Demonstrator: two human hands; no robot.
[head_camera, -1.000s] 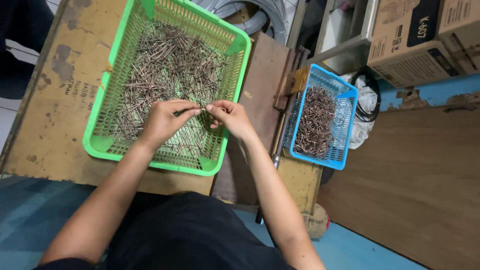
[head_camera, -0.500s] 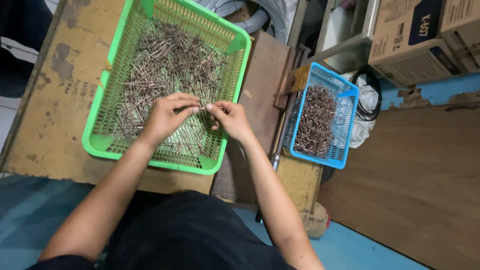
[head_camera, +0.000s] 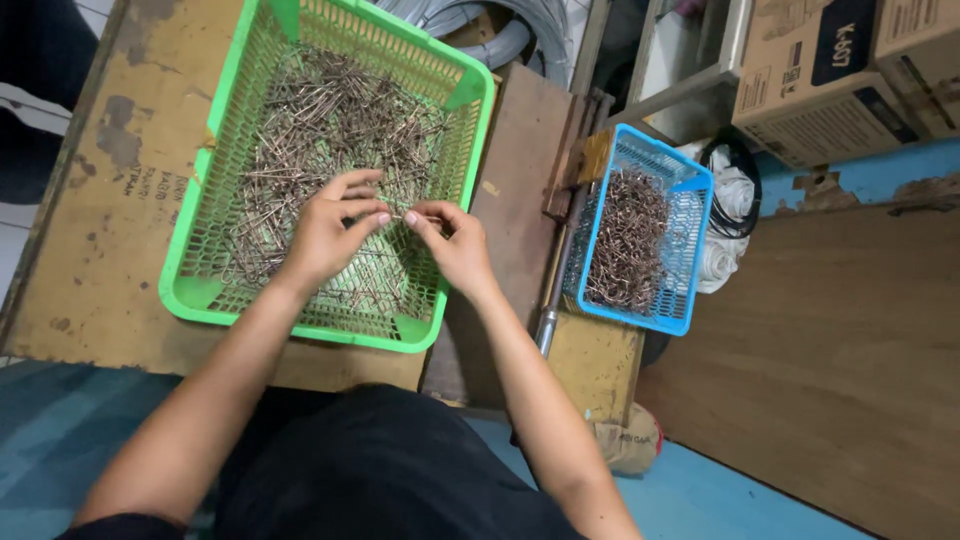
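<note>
Meeting over the near half of a green mesh basket (head_camera: 205, 300), the 2 hands pinch 1 thin metal pin (head_camera: 397, 216) between them. The left hand (head_camera: 330, 235) has its thumb and forefinger closed on one end, the other fingers curled above; the right hand (head_camera: 455, 245) nips the other end with its fingertips (head_camera: 412, 218). The pin itself is little more than a fine line between the fingertips, and its exact shape cannot be made out.

Below the hands lies a dense heap of similar brownish pins (head_camera: 320, 120), spread over the basket floor and thickest toward the far side. The palms and wrists hide the pins directly under them, so how many lie there cannot be told. The basket's far left corner is cut off by the top edge of the view.

A worn yellow table (head_camera: 110, 200), its paint chipped, bears the green basket. To the right, past a brown wooden board (head_camera: 520, 180), a smaller blue mesh basket (head_camera: 690, 260) holds a darker tangle of bent metal pieces (head_camera: 625, 245); their individual form is too fine to read. Grey coiled hose (head_camera: 520, 25) shows at the top, mostly out of frame. Cardboard boxes (head_camera: 830, 70) stand at the upper right, also cropped. The person's dark clothing (head_camera: 370, 470) fills the bottom, covering whatever lies beneath the table edge.
</note>
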